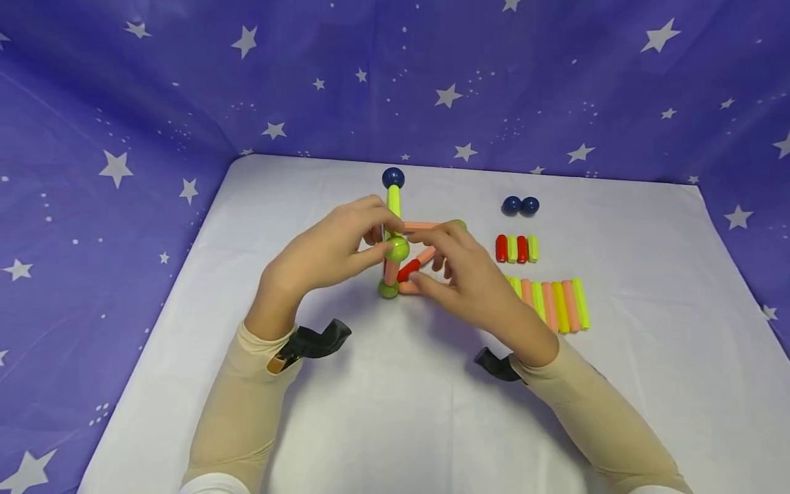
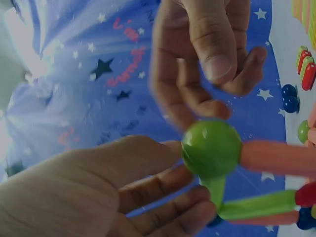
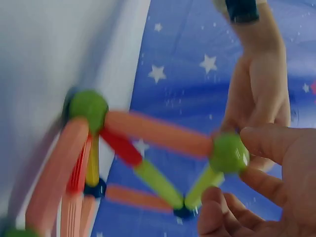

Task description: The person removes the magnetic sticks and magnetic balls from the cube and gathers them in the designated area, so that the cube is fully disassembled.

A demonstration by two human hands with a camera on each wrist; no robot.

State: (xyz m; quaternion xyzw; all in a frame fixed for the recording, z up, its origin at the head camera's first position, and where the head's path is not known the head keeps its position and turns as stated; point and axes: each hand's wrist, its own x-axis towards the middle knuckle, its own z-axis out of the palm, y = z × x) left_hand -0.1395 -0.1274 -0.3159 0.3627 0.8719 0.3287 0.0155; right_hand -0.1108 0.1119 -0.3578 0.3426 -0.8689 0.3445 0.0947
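Observation:
In the head view my left hand (image 1: 336, 243) pinches a green ball (image 1: 397, 248) between thumb and fingers. A pink rod (image 1: 391, 272) joins this ball to a lower green ball (image 1: 388, 289). My right hand (image 1: 478, 278) is just right of the ball, fingers bent and parted, holding nothing. In the left wrist view, my left hand (image 2: 74, 182) is at the green ball (image 2: 211, 148), with my right hand (image 2: 207, 54) above. The right wrist view shows my right hand (image 3: 281, 182) beside the ball (image 3: 229, 153), my left hand (image 3: 259, 89) behind; fingertip contact is unclear.
A yellow-green rod (image 1: 393, 200) topped by a blue ball (image 1: 393, 178) belongs to the frame's back. To the right lie two blue balls (image 1: 520, 206), several short red and yellow-green rods (image 1: 522, 249), and a row of longer rods (image 1: 551, 305) partly behind my right hand.

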